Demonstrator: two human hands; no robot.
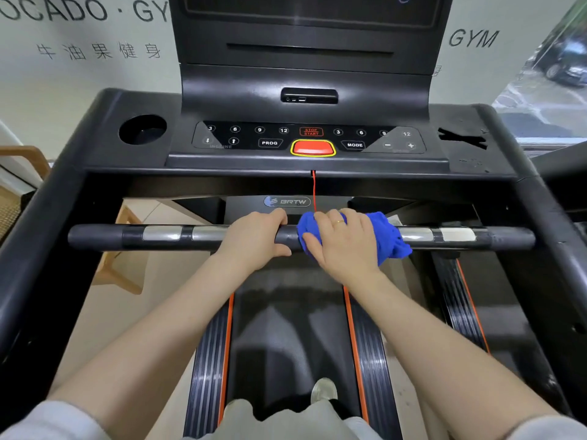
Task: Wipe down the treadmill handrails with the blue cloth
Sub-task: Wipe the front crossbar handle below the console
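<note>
The right hand [344,241] grips the blue cloth [386,236] around the crossbar handrail [457,236], whose unwiped length runs rightward; the left hand [254,241] grasps the bar alongside.

cloth [386,236] on handrail [104,238], left hand [254,239] beside, console [309,139] behind

Above the gripped crossbar, "BRTW" is printed on a small oval badge [287,201] just beyond the hands. Further up, on the console panel [309,139], the numbers 3, 6, 9, 12 are shown twice, left and right of a red-lettered "STOP START" key [311,131]. "PROG" [269,143] and "MODE" [354,145] are marked beside the red button, "INCLINE" faintly at the left, minus and plus signs at the right. On the wall [95,30] behind, "OCADO · GY", "GYM" and Chinese characters are lettered.
</note>
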